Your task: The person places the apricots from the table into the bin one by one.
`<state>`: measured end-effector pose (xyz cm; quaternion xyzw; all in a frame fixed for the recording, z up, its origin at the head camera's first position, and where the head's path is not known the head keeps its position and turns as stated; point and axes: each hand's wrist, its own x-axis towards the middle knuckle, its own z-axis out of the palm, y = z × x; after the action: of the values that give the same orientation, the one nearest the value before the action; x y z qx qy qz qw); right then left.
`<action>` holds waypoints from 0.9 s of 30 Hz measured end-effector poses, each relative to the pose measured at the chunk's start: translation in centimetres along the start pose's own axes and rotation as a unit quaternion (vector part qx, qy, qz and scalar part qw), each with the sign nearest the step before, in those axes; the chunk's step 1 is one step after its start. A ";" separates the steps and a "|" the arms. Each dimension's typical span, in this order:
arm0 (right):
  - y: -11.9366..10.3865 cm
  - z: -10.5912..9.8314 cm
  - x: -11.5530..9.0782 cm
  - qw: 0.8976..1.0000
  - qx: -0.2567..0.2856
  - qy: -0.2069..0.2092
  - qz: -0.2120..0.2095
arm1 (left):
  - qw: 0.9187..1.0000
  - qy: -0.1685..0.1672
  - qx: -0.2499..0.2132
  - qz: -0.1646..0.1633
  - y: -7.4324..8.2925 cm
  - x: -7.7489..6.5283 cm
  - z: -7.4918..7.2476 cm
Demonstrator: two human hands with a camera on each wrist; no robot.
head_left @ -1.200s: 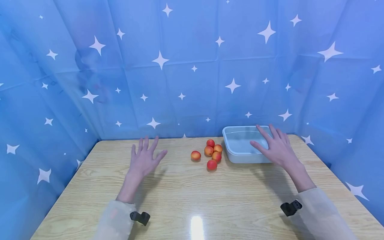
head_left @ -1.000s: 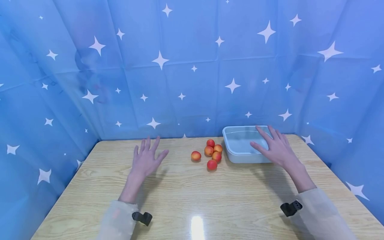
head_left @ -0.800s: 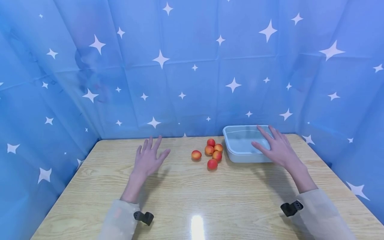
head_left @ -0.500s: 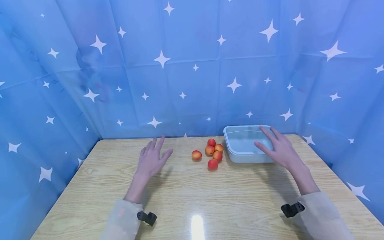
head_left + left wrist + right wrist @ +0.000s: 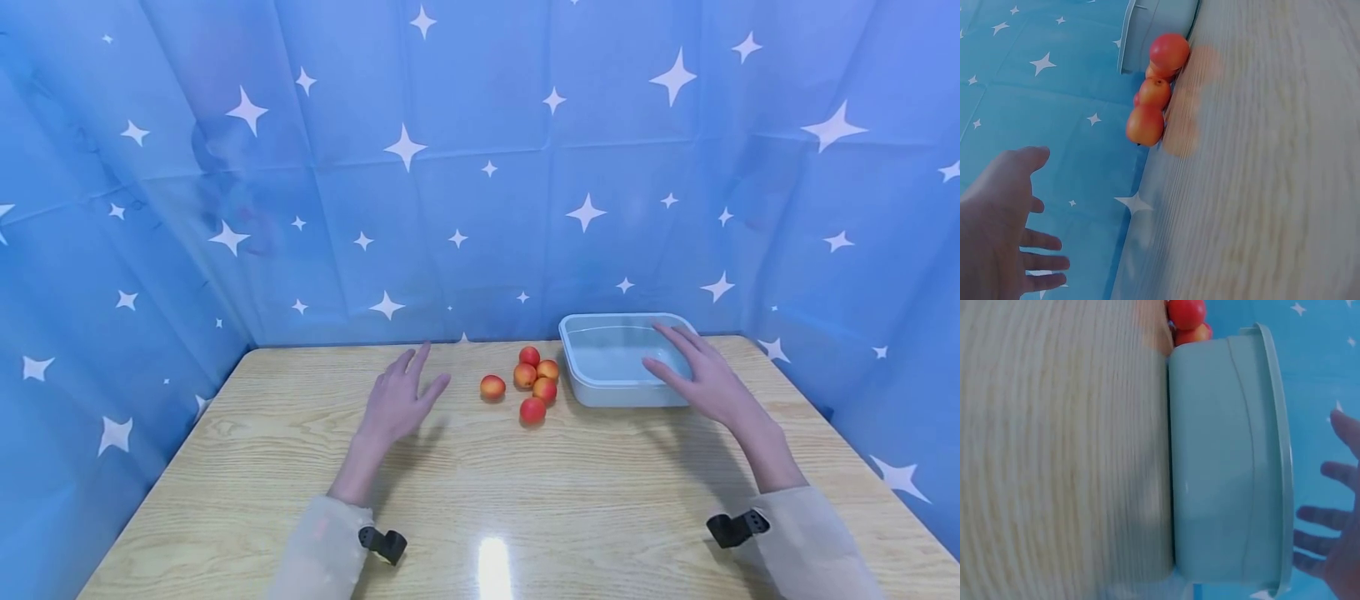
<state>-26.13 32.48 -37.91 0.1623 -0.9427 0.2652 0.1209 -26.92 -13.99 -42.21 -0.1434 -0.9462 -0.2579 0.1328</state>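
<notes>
Several small red-and-yellow fruits (image 5: 532,410) lie close together on the table, and one fruit (image 5: 492,387) sits a little apart on their left. My left hand (image 5: 397,402) hovers over the table to the left of that fruit, fingers spread and holding nothing. A light blue plastic basin (image 5: 622,396) stands just right of the fruits; no fruit shows inside it. Over its right front corner hangs my right hand (image 5: 707,382), fingers extended and apart from one another. In the right wrist view, the basin's side wall (image 5: 1216,462) is near the right fingers; contact cannot be judged.
The wood-grain table (image 5: 480,475) has a bright light reflection near its front. A blue curtain (image 5: 480,100) with white stars hangs behind and along both sides. Black wrist cameras (image 5: 382,544) sit on both sleeves.
My left hand has moved right, nearer the single fruit. My right hand has shifted slightly right and toward me. The fruits and the basin have stayed in place.
</notes>
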 end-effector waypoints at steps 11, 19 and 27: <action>1.1 0.1 -0.5 0.999 0.029 -0.015 -0.006 | 0.998 -0.031 -0.044 0.031 0.8 0.5 1.0; 1.4 -0.1 -1.0 0.998 0.049 -0.025 -0.002 | 0.995 -0.052 -0.078 0.023 1.3 0.9 1.6; 1.7 0.2 -1.2 0.998 0.054 -0.033 -0.006 | 0.992 -0.067 -0.107 0.015 1.6 1.2 2.8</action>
<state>-25.70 33.99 -39.22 0.1831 -0.9296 0.3091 0.0823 -27.94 -10.98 -43.40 -0.1881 -0.9176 -0.3455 0.0568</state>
